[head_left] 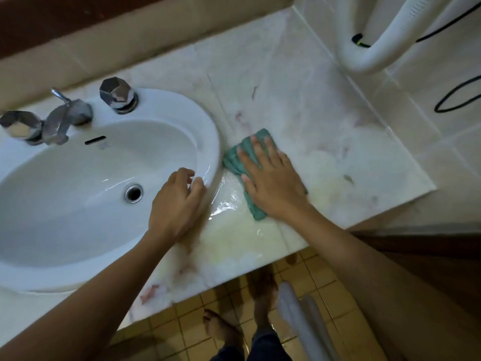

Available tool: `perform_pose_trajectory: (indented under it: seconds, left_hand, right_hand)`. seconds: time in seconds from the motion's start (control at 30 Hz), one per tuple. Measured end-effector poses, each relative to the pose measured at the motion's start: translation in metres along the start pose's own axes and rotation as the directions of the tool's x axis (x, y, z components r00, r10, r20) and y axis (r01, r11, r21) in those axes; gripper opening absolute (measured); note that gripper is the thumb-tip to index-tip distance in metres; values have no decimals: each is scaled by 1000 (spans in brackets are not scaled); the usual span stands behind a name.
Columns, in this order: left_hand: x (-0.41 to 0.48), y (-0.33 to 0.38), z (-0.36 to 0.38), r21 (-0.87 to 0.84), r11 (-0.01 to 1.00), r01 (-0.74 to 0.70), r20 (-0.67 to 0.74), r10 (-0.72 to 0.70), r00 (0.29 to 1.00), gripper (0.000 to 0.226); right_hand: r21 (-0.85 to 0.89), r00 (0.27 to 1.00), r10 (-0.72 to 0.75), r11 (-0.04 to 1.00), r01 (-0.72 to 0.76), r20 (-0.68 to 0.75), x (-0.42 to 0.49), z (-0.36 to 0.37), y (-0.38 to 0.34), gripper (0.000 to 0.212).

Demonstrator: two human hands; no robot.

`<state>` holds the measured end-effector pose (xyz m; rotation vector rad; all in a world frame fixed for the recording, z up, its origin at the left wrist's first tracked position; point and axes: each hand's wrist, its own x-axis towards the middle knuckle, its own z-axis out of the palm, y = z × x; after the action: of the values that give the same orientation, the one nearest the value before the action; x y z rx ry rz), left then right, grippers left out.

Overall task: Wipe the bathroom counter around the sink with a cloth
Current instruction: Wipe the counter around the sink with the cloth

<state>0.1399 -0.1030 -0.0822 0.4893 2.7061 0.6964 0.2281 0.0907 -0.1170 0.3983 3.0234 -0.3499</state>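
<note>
Where the pale marble bench [299, 105] meets the tiled wall at the right, a thick white hose [374, 48] curves down with a black cable [453, 100] looping beside it. The white oval sink [208, 131] is set into the bench at the left, its drain [133, 193] near the middle of the bowl and a chrome tap [62, 121] at the back rim between two chrome knobs, one on the left [18, 126] and one on the right [117, 96]. A wet, shiny patch [229, 199] lies on the bench just beside the sink's right rim. The right hand [273, 183] lies flat with its fingers spread, pressing down on the folded green cloth [244, 157], which sits on the bench next to the sink's rim, partly over the wet patch. The left hand [177, 204] rests on the sink's right rim, fingers curled loosely over the edge and holding nothing. Below the bench's front edge, bare feet [221, 327] stand on yellow floor tiles [325, 290].
</note>
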Motion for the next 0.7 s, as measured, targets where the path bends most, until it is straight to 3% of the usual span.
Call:
perform_pose_trajectory:
  seconds: [0.07,0.13,0.33,0.43,0.6,0.7]
  left_hand:
    - [-1,1,0,-11,1000,6,-12,-7,1000,31]
    - [-1,1,2,-13,1000,9,-24,-10,1000,33]
    - [-1,-2,5,-5,1000,3,-52,-3,999,38]
    - [-1,-2,4,-26,1000,-15,-66,13,998,39]
    - [-1,-4,3,-53,998,-30,-73,26,997,38]
    - [-4,-5,1,-134,990,-47,-72,37,997,32]
  right_hand:
    - [-36,996,-70,997,72,50,-41,0,17,58]
    - [-75,997,-51,996,55,54,-68,-6,54,58]
    - [-27,948,316,948,-317,-45,-47,-26,130,60]
    - [6,899,431,902,-432,-82,-23,-21,100,59]
    - [57,936,348,937,-345,-54,-33,4,-13,59]
    - [78,922,382,923,-377,-58,-56,18,-80,60]
